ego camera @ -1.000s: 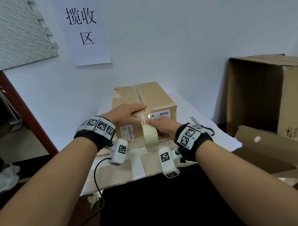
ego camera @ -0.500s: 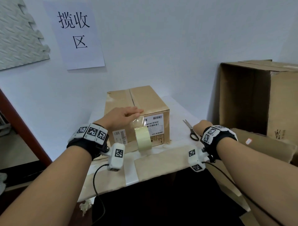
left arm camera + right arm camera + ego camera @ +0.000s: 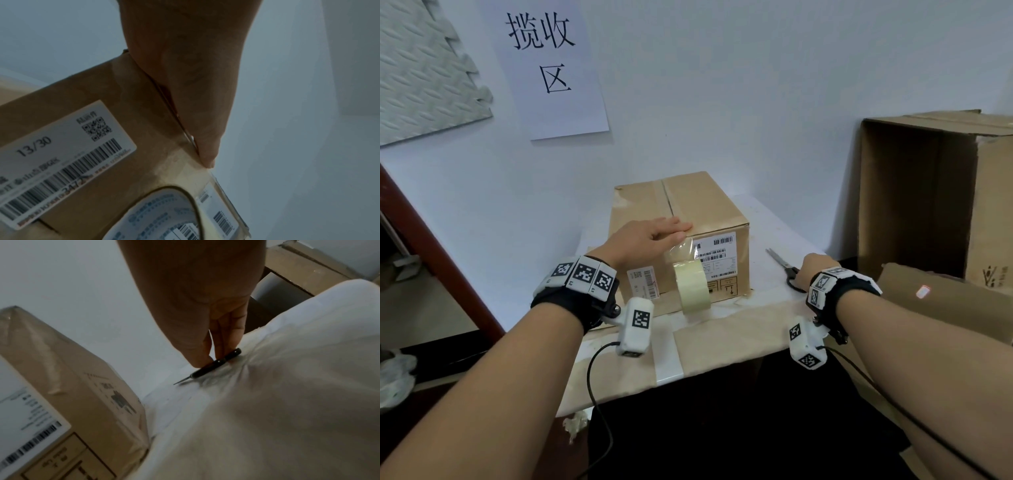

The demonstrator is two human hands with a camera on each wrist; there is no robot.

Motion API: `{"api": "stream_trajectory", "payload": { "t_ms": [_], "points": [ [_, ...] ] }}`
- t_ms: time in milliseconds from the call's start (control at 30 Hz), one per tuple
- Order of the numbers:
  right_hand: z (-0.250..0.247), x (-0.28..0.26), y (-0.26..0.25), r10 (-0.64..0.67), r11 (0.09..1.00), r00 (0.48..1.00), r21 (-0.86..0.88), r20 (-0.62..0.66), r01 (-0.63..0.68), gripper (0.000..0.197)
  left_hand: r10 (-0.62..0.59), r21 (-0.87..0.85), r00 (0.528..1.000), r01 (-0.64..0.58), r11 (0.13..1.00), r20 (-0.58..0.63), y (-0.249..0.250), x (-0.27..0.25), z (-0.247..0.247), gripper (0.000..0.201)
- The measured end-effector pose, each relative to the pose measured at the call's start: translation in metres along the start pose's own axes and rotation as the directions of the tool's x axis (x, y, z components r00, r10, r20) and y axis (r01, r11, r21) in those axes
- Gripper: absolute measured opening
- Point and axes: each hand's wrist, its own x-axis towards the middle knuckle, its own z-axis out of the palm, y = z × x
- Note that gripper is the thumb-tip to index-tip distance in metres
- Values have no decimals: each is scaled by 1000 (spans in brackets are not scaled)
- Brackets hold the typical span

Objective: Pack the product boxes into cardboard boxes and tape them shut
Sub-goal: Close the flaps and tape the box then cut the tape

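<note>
The sealed cardboard box (image 3: 681, 236) sits at the centre of the head view on the paper-covered table (image 3: 726, 329), and the left hand (image 3: 650, 236) lies flat on the near edge of its top, fingers straight and together, pinning down the start of a clear tape strip (image 3: 685, 248) that runs over the edge to the tape roll (image 3: 692, 287) hanging against the front face just below. The left wrist view shows the same: fingertips (image 3: 207, 155) pressed on the box's top edge with the roll directly beneath. The scissors (image 3: 786, 269) lie right of centre in the head view, well apart from the box, their long axis running from upper left, where the blade tips point, down to the lower right, where the handles sit under the right hand (image 3: 816, 265). In the right wrist view that hand's fingers (image 3: 203, 353) reach down and close on the dark handle end (image 3: 224, 360); whether they have a firm grip yet I cannot tell. The strip to be cut lies to the left of the right hand, across bare tabletop, so my guess is the scissors must be lifted and swung leftward, blades leading, to meet the tape between the left fingers and the roll.
</note>
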Motion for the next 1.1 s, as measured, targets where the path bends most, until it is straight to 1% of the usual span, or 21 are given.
{"api": "stream_trajectory", "payload": {
  "t_ms": [33,100,167,233,267,300,333,367,400,433,500,533,600,700,767,833,900,933,1000,1100],
  "points": [
    [0,4,0,23,999,1000,41,-20,-22,29,4,8,1000,-4,1000,-4,0,0,0,37],
    [0,7,-2,51,984,998,174,-33,-45,35,13,29,1000,-13,999,-14,0,0,1,37],
    [-2,8,-4,46,968,999,247,-17,-40,31,25,75,1000,-24,997,-11,-1,0,1,39],
    [-5,8,-8,31,926,999,378,-14,-23,25,39,117,999,-39,992,3,-2,0,1,43],
    [-8,8,-13,39,873,999,488,-25,-22,28,45,123,999,-45,991,5,-3,-1,1,45],
    [-11,8,-17,64,762,995,647,-79,2,34,49,120,999,-49,992,0,-4,-1,1,46],
    [-14,9,-22,83,675,983,735,-161,63,37,54,111,999,-52,992,-10,-5,-1,2,47],
    [-16,12,-27,134,582,960,804,-247,126,38,59,99,998,-57,993,-19,-5,-1,3,47],
    [-20,14,-34,131,538,939,818,-317,201,38,68,88,997,-65,994,-27,-6,-1,4,47],
    [-27,10,-41,96,506,925,819,-367,272,36,79,84,996,-76,994,-31,-5,0,4,47],
    [-39,5,-54,-8,490,877,763,-481,423,33,99,106,995,-96,990,-27,-4,1,6,47],
    [-46,2,-61,-64,492,856,730,-513,474,31,107,121,994,-104,987,-22,-4,3,6,46],
    [-54,-2,-75,-184,508,827,669,-531,542,31,117,127,993,-114,985,-20,-4,8,5,46],
    [-58,-8,-90,-330,551,796,581,-508,599,33,125,83,992,-124,989,-11,-8,17,3,48],
    [-59,-13,-97,-412,551,775,547,-479,631,34,133,59,991,-133,989,3,-13,24,1,50],
    [-57,-17,-102,-504,553,746,500,-435,666,33,129,72,992,-128,989,2,-15,30,-1,52],
    [-53,-21,-106,-584,577,705,405,-401,709,31,92,124,996,-89,988,-19,-17,34,-2,57],
    [-52,-23,-108,-614,594,691,353,-381,723,32,69,148,997,-64,987,-32,-18,35,-1,60],
    [-51,-26,-112,-654,633,678,247,-337,734,34,52,177,997,-41,983,-57,-18,35,1,68],
    [-54,-30,-115,-657,677,684,153,-316,720,34,43,208,996,-27,978,-72,-19,32,4,78]
  ]
}}
